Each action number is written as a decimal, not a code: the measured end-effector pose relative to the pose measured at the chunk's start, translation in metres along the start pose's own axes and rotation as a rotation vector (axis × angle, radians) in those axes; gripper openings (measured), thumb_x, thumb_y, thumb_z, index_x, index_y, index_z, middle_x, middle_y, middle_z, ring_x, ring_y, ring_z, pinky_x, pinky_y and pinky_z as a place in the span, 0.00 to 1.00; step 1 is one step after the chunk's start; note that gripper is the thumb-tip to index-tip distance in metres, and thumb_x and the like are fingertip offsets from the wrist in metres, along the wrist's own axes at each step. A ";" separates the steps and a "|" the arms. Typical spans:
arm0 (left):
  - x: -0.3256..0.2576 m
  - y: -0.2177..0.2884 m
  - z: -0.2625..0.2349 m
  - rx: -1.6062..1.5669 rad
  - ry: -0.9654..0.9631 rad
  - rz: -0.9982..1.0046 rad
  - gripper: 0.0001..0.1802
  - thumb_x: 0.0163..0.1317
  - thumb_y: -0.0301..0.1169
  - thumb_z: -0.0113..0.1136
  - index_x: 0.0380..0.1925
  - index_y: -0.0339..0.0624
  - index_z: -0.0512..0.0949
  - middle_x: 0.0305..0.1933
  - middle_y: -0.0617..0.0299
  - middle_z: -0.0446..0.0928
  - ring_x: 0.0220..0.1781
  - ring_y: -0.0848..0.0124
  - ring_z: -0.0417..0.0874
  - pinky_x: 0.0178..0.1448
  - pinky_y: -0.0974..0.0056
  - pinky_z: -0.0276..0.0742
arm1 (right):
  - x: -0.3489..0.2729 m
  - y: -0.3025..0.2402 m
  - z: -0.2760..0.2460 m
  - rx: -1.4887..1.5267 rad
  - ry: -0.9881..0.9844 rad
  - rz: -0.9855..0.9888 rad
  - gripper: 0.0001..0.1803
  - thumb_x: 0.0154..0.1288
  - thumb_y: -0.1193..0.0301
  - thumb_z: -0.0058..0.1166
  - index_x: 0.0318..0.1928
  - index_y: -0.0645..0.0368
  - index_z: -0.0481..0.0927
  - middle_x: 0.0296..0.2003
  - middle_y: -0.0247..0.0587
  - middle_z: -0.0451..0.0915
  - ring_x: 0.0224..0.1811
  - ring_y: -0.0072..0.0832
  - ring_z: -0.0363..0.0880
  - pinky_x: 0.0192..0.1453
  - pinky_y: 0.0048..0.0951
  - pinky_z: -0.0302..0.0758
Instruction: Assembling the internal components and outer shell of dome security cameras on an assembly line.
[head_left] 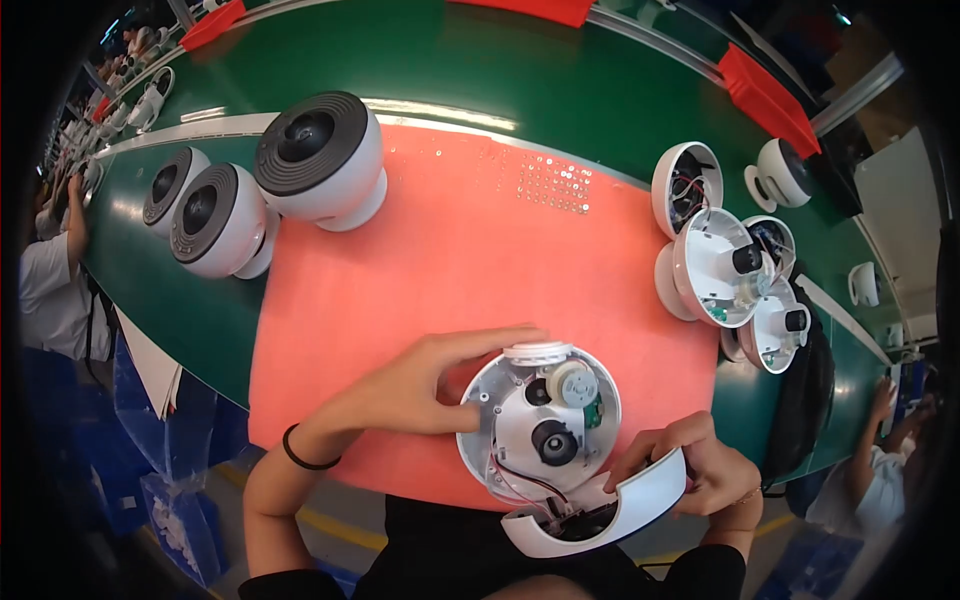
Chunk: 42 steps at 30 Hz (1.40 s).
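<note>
On the near edge of the pink mat [450,270], my left hand [410,385] grips an open white round device housing [512,425] by its left rim and top. Inside sit a silver motor [573,384], a black lens barrel [553,443] and a small green circuit board [593,411]. My right hand [708,466] holds the curved white cover [655,498] tilted beside it, fingers closed over its edge. Thin red and dark wires [525,478] run from the housing toward the cover, whose inside is mostly hidden.
Several small screws [555,180] lie in rows on the mat's far side. Closed white devices with black ringed faces [320,165] stand at left. Opened housings [715,265] cluster at right, near a black bag [805,400]. Red bins [765,95] line the green bench [480,60]; other people work on both sides.
</note>
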<state>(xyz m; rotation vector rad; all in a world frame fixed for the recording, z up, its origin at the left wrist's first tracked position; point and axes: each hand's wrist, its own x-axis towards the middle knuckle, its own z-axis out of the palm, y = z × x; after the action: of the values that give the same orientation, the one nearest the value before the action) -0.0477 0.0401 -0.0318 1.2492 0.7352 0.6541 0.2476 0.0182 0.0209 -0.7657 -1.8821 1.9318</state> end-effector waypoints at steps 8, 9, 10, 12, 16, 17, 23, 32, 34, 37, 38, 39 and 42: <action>-0.036 -0.018 0.022 0.670 0.453 0.428 0.15 0.43 0.27 0.67 0.34 0.39 0.77 0.50 0.40 0.72 0.52 0.50 0.76 0.47 0.60 0.76 | 0.019 -0.006 -0.015 0.184 0.208 0.185 0.39 0.41 0.87 0.60 0.51 0.59 0.51 0.44 0.42 0.65 0.49 0.26 0.68 0.50 0.25 0.66; -0.037 -0.015 0.026 0.740 0.424 0.478 0.13 0.43 0.29 0.69 0.30 0.39 0.78 0.49 0.40 0.73 0.52 0.48 0.75 0.48 0.58 0.76 | 0.025 -0.003 -0.016 0.198 0.174 0.184 0.39 0.41 0.88 0.58 0.53 0.59 0.50 0.45 0.42 0.65 0.49 0.26 0.68 0.51 0.24 0.66; -0.036 -0.010 0.027 0.775 0.383 0.451 0.12 0.40 0.31 0.70 0.24 0.40 0.78 0.50 0.41 0.72 0.53 0.45 0.73 0.51 0.57 0.74 | 0.029 -0.003 -0.012 0.351 0.248 0.225 0.40 0.41 0.89 0.54 0.54 0.57 0.49 0.46 0.42 0.66 0.50 0.26 0.67 0.50 0.23 0.66; -0.030 -0.007 0.018 0.763 0.326 0.434 0.13 0.40 0.31 0.70 0.24 0.40 0.77 0.53 0.41 0.70 0.55 0.43 0.71 0.50 0.56 0.74 | 0.035 0.003 -0.013 0.406 0.258 0.232 0.41 0.41 0.89 0.54 0.55 0.57 0.48 0.45 0.42 0.66 0.50 0.25 0.67 0.50 0.23 0.66; -0.023 0.004 0.013 0.781 0.262 0.307 0.12 0.39 0.29 0.69 0.23 0.40 0.75 0.61 0.42 0.61 0.61 0.39 0.62 0.46 0.54 0.76 | 0.041 0.001 -0.015 0.389 0.238 0.247 0.41 0.40 0.88 0.55 0.54 0.57 0.49 0.44 0.42 0.66 0.49 0.25 0.67 0.49 0.23 0.66; -0.019 0.005 0.012 0.782 0.266 0.301 0.12 0.39 0.29 0.69 0.23 0.40 0.75 0.61 0.42 0.61 0.61 0.39 0.62 0.46 0.54 0.76 | 0.043 0.001 -0.016 0.288 0.186 0.242 0.40 0.40 0.88 0.56 0.54 0.58 0.50 0.44 0.42 0.66 0.48 0.25 0.68 0.48 0.23 0.66; -0.007 0.005 0.000 0.788 0.164 0.220 0.11 0.35 0.23 0.67 0.19 0.35 0.74 0.62 0.41 0.59 0.61 0.39 0.62 0.64 0.43 0.57 | 0.045 0.006 -0.001 0.010 0.249 0.104 0.39 0.23 0.76 0.63 0.44 0.59 0.60 0.32 0.29 0.62 0.34 0.17 0.63 0.35 0.19 0.62; -0.010 0.023 -0.019 0.695 0.031 0.095 0.14 0.39 0.26 0.67 0.29 0.33 0.77 0.62 0.42 0.59 0.64 0.47 0.62 0.59 0.53 0.67 | 0.053 -0.004 -0.017 -0.058 0.046 0.205 0.35 0.50 0.81 0.57 0.50 0.58 0.46 0.44 0.47 0.64 0.47 0.25 0.67 0.47 0.26 0.71; -0.012 0.023 -0.019 0.222 0.223 -0.128 0.19 0.41 0.30 0.69 0.33 0.32 0.76 0.57 0.38 0.65 0.55 0.53 0.74 0.50 0.59 0.75 | 0.057 -0.001 -0.017 -0.009 0.045 0.224 0.34 0.51 0.81 0.56 0.50 0.58 0.45 0.45 0.49 0.64 0.48 0.25 0.67 0.48 0.26 0.71; -0.013 0.021 -0.021 0.465 0.143 0.036 0.25 0.39 0.35 0.72 0.35 0.30 0.75 0.49 0.38 0.72 0.43 0.56 0.81 0.42 0.65 0.78 | 0.062 -0.001 -0.014 0.158 0.044 0.319 0.33 0.54 0.82 0.54 0.51 0.58 0.44 0.46 0.51 0.64 0.50 0.26 0.67 0.50 0.27 0.71; -0.011 0.028 -0.013 0.645 0.169 0.005 0.28 0.36 0.38 0.74 0.34 0.30 0.75 0.45 0.40 0.75 0.37 0.58 0.83 0.41 0.66 0.78 | 0.063 -0.001 -0.014 0.144 0.023 0.326 0.33 0.54 0.82 0.54 0.51 0.59 0.43 0.47 0.52 0.64 0.50 0.26 0.67 0.49 0.27 0.71; -0.009 0.030 -0.007 0.649 0.169 0.003 0.28 0.36 0.38 0.74 0.34 0.30 0.75 0.45 0.40 0.75 0.37 0.58 0.83 0.41 0.66 0.78 | 0.064 -0.001 -0.014 0.131 0.000 0.329 0.33 0.55 0.82 0.53 0.51 0.59 0.43 0.48 0.53 0.64 0.50 0.25 0.67 0.49 0.27 0.72; -0.006 0.028 0.000 0.750 0.210 -0.048 0.29 0.35 0.40 0.75 0.33 0.31 0.75 0.44 0.41 0.76 0.36 0.59 0.83 0.38 0.67 0.79 | 0.059 0.004 -0.013 0.221 0.083 0.356 0.33 0.54 0.80 0.56 0.50 0.60 0.45 0.47 0.53 0.66 0.49 0.26 0.69 0.47 0.27 0.74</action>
<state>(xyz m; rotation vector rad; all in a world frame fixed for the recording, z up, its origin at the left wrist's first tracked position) -0.0531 0.0409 -0.0039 1.8505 1.2488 0.4819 0.2083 0.0630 0.0089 -1.1505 -1.5292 2.2298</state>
